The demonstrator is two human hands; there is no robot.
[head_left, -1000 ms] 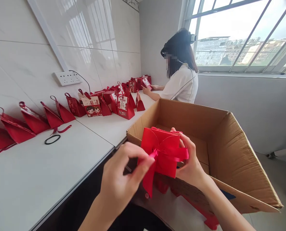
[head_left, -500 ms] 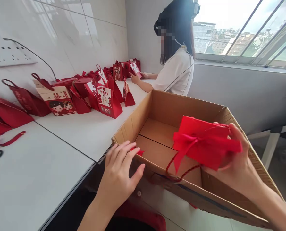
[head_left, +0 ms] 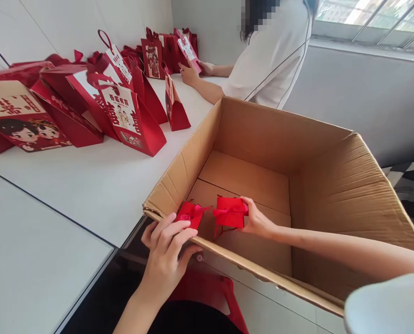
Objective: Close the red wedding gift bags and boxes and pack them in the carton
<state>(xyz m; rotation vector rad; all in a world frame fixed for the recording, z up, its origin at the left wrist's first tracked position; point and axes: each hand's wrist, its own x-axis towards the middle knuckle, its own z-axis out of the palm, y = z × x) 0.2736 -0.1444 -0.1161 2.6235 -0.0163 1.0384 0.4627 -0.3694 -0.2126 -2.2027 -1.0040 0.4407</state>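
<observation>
Deep inside an open cardboard box [head_left: 262,273], my right hand [head_left: 259,220] grips a small red gift box [head_left: 230,212] tied with a red ribbon bow. The gift box is low, near the floor of the cardboard box; whether it touches the bottom I cannot tell. Just left of it, in the near left corner, is another red gift box [head_left: 193,214] with a ribbon, partly behind my left fingers. My left hand [head_left: 168,248] holds the near rim of the cardboard box, fingers over the edge and thumb on the outside.
On the white table [head_left: 71,199] at the left stand several red gift bags [head_left: 133,116] with printed cards. A co-worker in a white top [head_left: 273,60] sits beyond the cardboard box, hands on a pink-and-white package [head_left: 189,52]. Below is a red stool [head_left: 233,301].
My right hand has lowered the red gift box from above the rim down into the cardboard box. My left hand has closed over the near rim. The view has tilted downward.
</observation>
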